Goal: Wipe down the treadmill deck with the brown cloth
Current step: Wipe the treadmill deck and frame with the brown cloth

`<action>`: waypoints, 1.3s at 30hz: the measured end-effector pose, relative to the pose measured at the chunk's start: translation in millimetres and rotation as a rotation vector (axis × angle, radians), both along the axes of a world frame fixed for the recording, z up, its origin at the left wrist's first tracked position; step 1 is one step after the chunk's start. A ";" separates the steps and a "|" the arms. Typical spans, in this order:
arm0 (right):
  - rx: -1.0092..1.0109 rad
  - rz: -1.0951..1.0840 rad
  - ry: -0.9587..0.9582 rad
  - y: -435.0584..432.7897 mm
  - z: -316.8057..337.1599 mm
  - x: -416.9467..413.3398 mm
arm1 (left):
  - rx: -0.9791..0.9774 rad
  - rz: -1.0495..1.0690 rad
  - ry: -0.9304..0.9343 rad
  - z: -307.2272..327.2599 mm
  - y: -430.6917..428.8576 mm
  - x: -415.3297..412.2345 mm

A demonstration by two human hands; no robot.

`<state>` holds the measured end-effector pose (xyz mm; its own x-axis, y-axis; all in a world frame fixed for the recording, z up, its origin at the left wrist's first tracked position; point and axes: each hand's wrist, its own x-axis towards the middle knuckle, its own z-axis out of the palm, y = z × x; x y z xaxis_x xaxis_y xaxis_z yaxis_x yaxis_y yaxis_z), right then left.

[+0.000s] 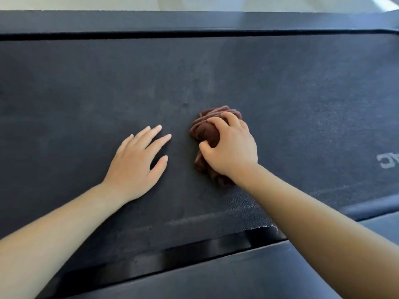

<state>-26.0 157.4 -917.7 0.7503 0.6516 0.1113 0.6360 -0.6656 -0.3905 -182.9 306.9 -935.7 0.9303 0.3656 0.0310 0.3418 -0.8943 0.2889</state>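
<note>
Brown cloth [207, 134], bunched into a wad, lies near the middle of the dark treadmill belt [302, 93], and I see my right hand [232, 148] on top of it, fingers [218, 121] and thumb curled round the folds and grasping them against the surface. Part of the cloth pokes out beyond the fingertips and another part trails under the wrist. My left hand [135, 162] lies flat on the belt just beside the cloth, apart from it, fingers straight, spread and released. Pale lettering [388, 161] shows on the belt at the far right. Nearest me runs the black side rail [194, 275], with a frayed belt edge just above it.
</note>
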 end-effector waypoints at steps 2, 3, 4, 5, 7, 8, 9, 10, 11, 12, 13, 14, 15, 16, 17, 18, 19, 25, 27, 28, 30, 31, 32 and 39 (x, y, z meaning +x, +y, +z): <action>-0.001 -0.010 0.009 16.5 -0.6 8.6 | 0.002 0.008 -0.017 2.2 0.1 2.3; -0.004 -0.011 0.017 25.6 -0.1 12.3 | 0.004 0.009 -0.024 2.4 0.4 2.8; -0.012 -0.008 0.028 34.1 1.4 15.3 | 0.007 0.006 -0.027 2.2 0.8 2.2; -0.024 -0.002 0.037 41.4 3.1 17.0 | 0.008 0.001 -0.025 2.0 1.0 1.2; -0.043 0.018 0.035 47.9 5.5 17.9 | 0.018 -0.012 -0.021 2.2 2.4 0.5; -0.043 0.031 0.029 45.9 6.2 16.4 | 0.028 -0.023 -0.020 2.6 3.4 0.5; -0.035 0.043 0.021 41.4 6.0 13.8 | 0.037 -0.033 -0.020 3.2 5.1 0.5; -0.021 0.053 0.012 35.5 5.3 11.1 | 0.041 -0.040 -0.023 3.8 7.5 0.7; -0.006 0.064 0.002 29.9 3.1 8.8 | 0.038 -0.044 -0.029 4.1 10.4 1.9; 0.008 0.071 -0.006 25.3 0.5 7.1 | 0.033 -0.047 -0.035 4.1 13.9 4.2; 0.019 0.070 -0.010 23.1 -1.8 6.5 | 0.028 -0.047 -0.039 3.8 18.1 8.7; 0.026 0.061 -0.009 23.7 -3.5 8.0 | 0.026 -0.041 -0.043 3.6 23.4 15.3; 0.027 0.050 -0.005 26.6 -4.2 11.7 | 0.021 -0.025 -0.048 3.5 29.2 24.1; 0.024 0.044 -0.005 32.4 -5.2 18.6 | 0.013 0.000 -0.049 3.0 36.4 36.0; 0.017 0.046 -0.011 38.1 -5.0 24.6 | 0.007 0.028 -0.046 2.8 42.3 46.3; 0.011 0.047 -0.017 44.3 -4.1 32.1 | 0.007 0.053 -0.039 2.2 47.9 56.6; 0.009 0.043 -0.016 52.3 -3.8 43.2 | 0.012 0.068 -0.029 0.5 54.9 69.3; 0.036 -0.008 -0.025 109.2 -6.2 121.6 | 0.020 0.043 0.045 1.3 115.1 162.1; 0.045 -0.023 -0.025 127.2 -7.1 146.5 | 0.019 0.114 0.045 0.8 132.5 186.9; 0.049 -0.027 -0.023 136.2 -7.1 158.5 | 0.031 0.142 0.022 -1.7 137.4 193.5; 0.053 -0.027 -0.012 154.6 -5.4 181.5 | 0.060 0.167 -0.050 -7.6 141.0 196.7; 0.049 -0.023 -0.007 163.7 -4.3 192.0 | 0.063 0.167 -0.078 -9.9 141.7 196.3; 0.042 -0.019 -0.006 172.6 -3.5 201.5 | 0.063 0.164 -0.094 -11.5 142.6 196.2; 0.056 -0.038 0.005 208.8 -3.8 232.8 | 0.036 0.175 -0.125 -15.5 147.3 199.6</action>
<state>206.8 366.2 -921.5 0.7752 0.6153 0.1430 0.6085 -0.6664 -0.4309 16.6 454.3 -951.2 0.8410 0.5175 0.1577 0.4561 -0.8350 0.3077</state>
